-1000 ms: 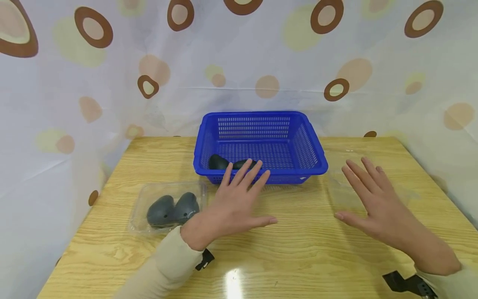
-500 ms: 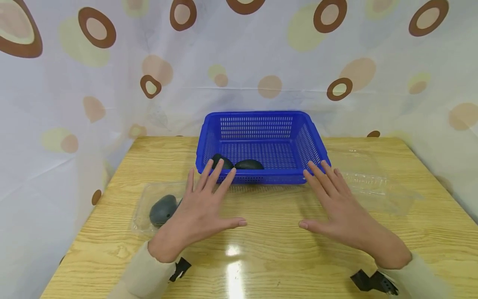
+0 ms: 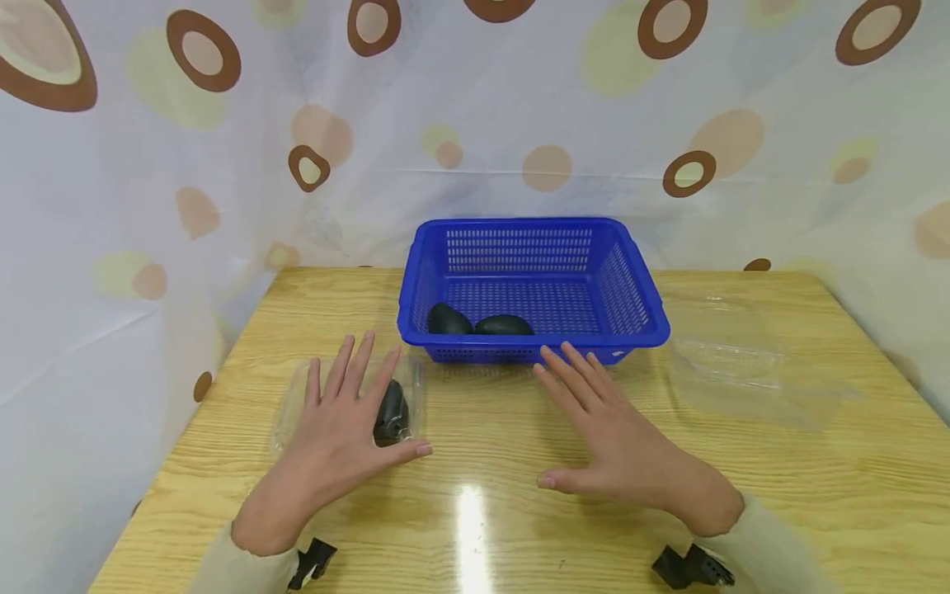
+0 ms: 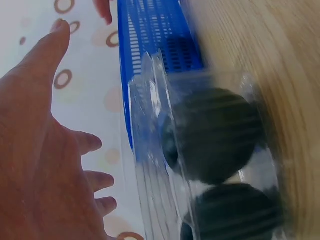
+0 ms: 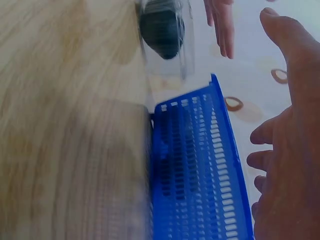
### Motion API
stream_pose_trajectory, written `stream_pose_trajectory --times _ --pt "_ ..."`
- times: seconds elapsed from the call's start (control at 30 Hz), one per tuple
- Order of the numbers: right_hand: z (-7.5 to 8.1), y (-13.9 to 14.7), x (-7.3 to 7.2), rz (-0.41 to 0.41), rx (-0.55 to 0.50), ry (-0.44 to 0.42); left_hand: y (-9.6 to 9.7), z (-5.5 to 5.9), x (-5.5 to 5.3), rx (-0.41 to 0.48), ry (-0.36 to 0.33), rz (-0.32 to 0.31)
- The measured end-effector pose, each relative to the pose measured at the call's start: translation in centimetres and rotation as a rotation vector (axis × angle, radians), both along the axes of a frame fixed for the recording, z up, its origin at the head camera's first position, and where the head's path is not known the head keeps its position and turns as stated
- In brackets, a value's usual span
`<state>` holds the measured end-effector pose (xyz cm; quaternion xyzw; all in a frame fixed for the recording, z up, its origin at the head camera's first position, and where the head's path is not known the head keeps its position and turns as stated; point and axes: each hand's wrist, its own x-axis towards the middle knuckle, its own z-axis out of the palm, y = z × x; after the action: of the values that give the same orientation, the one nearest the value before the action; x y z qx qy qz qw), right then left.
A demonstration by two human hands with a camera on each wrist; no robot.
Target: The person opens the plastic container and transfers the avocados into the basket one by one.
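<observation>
Work looks half done — two dark fruits (image 3: 505,325) in the blue basket (image 3: 534,340), two in the clear box (image 4: 161,95) — left hand (image 3: 336,437) and right hand (image 3: 614,444) spread, empty.

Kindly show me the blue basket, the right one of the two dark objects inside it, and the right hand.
Blue basket (image 3: 519,251), head view: inside of its back wall.
Right dark object (image 3: 505,325), head view: middle of its visible side.
Right hand (image 3: 618,443), head view: back of the hand.

From here, the left hand (image 3: 330,437) hides one fruit (image 4: 237,212) in the box (image 4: 152,105), and the basket (image 3: 475,339) covers the undersides of two others (image 3: 505,324).
</observation>
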<state>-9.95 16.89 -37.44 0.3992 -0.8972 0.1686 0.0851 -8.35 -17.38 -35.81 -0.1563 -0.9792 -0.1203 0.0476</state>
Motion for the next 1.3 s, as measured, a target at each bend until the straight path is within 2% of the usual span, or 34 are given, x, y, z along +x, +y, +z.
stream_pose_trajectory --times 0.3,0.43,0.63,0.8,1.0,1.17,1.3 --pt "-2.0 -3.4 -0.2 0.061 0.052 -0.123 -2.6 -1.2 0.5 0.023 -0.027 0.055" --pt "-2.4 -5.0 -0.6 0.079 0.071 -0.127 -3.6 -1.2 0.6 0.055 -0.039 0.076" --pt "-2.5 -8.1 -1.2 0.111 0.063 -0.193 -4.8 -1.7 0.7 0.088 -0.072 0.100" --pt "-2.3 -11.1 -1.9 0.165 0.019 -0.193 -5.2 -2.2 0.7 0.083 -0.070 0.105" --pt "-2.5 -13.9 -2.6 0.207 -0.072 -0.172 -5.3 -2.6 0.7 0.048 -0.021 0.093" --pt "-3.0 -15.0 -2.8 0.234 -0.075 -0.149 -5.2 -2.8 0.8 0.027 0.011 0.072" --pt "-3.4 -15.3 -2.7 0.212 -0.075 -0.097 -5.1 -2.9 0.9 0.033 0.019 0.073"
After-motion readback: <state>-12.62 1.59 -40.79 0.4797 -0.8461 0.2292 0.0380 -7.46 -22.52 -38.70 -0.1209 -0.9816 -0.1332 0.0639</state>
